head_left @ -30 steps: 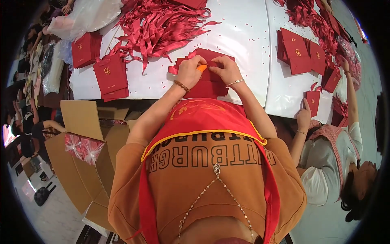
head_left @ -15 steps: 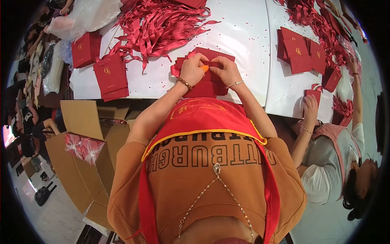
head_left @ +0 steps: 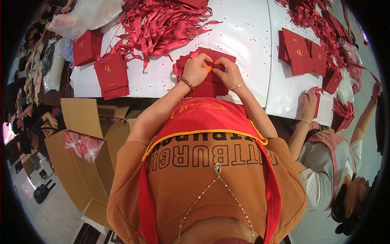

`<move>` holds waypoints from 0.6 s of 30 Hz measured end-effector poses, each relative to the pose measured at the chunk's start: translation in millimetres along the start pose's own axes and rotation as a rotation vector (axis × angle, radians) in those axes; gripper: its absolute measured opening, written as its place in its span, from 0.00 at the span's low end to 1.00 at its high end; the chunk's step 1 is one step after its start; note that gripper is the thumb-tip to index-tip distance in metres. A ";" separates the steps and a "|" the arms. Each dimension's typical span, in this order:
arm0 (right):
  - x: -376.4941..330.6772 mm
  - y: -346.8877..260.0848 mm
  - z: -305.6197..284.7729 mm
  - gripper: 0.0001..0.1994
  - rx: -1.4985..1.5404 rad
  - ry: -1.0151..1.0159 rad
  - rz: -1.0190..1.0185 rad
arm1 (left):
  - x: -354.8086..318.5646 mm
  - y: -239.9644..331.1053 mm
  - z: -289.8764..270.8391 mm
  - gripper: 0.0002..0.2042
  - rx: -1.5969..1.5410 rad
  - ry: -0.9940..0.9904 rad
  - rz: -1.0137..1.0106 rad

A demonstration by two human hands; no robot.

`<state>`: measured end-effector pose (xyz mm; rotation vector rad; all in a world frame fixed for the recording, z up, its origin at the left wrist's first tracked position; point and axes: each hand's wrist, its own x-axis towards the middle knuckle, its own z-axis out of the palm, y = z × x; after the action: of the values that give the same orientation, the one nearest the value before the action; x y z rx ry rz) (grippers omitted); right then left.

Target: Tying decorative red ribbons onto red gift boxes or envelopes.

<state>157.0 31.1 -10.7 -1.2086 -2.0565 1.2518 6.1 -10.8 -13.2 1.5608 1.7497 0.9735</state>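
Observation:
My left hand (head_left: 196, 70) and my right hand (head_left: 228, 73) meet over a pile of flat red paper bags (head_left: 209, 88) at the table's front edge. Fingers of both hands are pinched together at the top bag, near its upper part. A small orange piece (head_left: 208, 68) shows at my left fingertips; whether it is a tool or a finger cover is unclear. A loop of red ribbon (head_left: 177, 70) sticks out left of my left hand. What exactly my fingertips pinch is partly hidden.
Loose red ribbons (head_left: 158, 30) lie heaped beyond my hands. Stacked red bags (head_left: 111, 73) stand to the left, more bags (head_left: 298, 53) to the right. An open cardboard box (head_left: 77, 162) is below left. Beside me at right, a co-worker's hand (head_left: 309, 105) holds a red bag.
My hands stay over the same bag, with only slight finger movement. The co-worker's far arm has swung outward to the right, drawing out a red ribbon.

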 end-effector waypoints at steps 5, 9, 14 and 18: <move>-1.5 -3.6 -0.1 0.09 -0.075 0.001 -0.103 | -2.5 1.9 2.6 0.08 -0.016 0.005 0.017; -2.6 -0.1 -3.9 0.09 0.012 -0.057 -0.002 | -3.4 0.9 3.7 0.08 -0.143 -0.051 -0.128; -4.4 1.2 1.5 0.11 -0.109 -0.036 -0.042 | -4.2 -0.9 4.8 0.07 -0.458 -0.088 -0.413; -6.3 0.7 -0.5 0.11 -0.097 -0.052 -0.072 | -8.0 2.3 6.5 0.08 -0.082 0.023 -0.038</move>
<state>160.9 26.1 -10.6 -1.1441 -2.2013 1.1740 13.9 -17.8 -15.2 1.4648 1.7268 1.0352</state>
